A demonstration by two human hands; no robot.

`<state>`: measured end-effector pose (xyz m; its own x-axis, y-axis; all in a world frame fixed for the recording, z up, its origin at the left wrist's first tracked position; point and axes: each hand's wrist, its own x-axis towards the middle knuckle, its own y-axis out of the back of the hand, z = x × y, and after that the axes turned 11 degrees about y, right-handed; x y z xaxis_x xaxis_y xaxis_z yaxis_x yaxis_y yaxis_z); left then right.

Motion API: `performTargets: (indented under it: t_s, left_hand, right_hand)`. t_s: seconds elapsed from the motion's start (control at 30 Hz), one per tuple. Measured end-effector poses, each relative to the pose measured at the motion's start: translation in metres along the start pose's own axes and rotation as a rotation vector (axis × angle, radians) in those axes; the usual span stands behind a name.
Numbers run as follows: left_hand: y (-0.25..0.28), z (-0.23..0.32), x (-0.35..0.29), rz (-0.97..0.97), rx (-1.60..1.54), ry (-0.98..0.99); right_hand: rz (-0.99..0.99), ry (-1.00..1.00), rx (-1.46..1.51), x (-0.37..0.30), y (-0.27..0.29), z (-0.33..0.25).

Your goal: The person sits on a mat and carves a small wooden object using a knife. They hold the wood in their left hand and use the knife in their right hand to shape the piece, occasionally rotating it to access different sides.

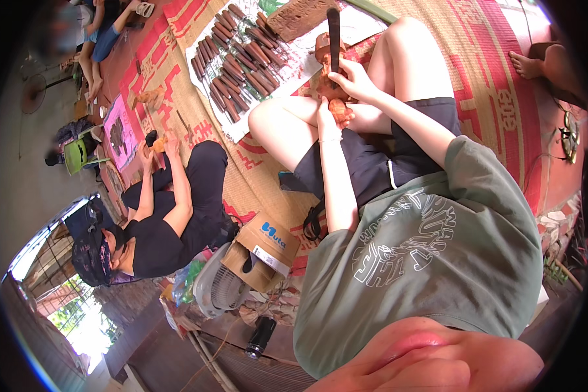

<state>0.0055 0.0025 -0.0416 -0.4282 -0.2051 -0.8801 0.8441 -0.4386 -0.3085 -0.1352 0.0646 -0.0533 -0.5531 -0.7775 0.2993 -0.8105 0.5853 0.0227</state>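
Observation:
An orange-brown carved wooden figure (pixel 339 112) rests over my crossed legs, with its upper part reaching away from me. My left hand (pixel 325 117) is closed around its near end. My right hand (pixel 357 81) grips a long, dark carving tool (pixel 334 40), which stands up above the wood. The tool's working end is hidden by my right hand and the figure. Beyond my knees, on a white cloth (pixel 206 88), lie several carving tools (pixel 234 65) with brown wooden handles, set in rough rows.
A brownish block (pixel 302 19) lies by the cloth's far edge. At left, another person (pixel 170 215) sits holding a piece of wood. An open cardboard box (pixel 262 245) and a grey fan (pixel 221 287) stand at my left side. Patterned mats (pixel 268 173) cover the floor.

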Motion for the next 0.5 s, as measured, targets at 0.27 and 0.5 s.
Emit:
performTargets:
  t_s: [0.27, 0.5]
  left_hand:
    - [0.000, 0.003, 0.009, -0.016, -0.028, -0.006]
    - [0.001, -0.008, 0.014, -0.033, -0.068, 0.015]
  right_hand:
    - [0.028, 0.052, 0.053, 0.005, 0.000, -0.003]
    - [-0.105, 0.027, 0.121, -0.001, 0.004, -0.005]
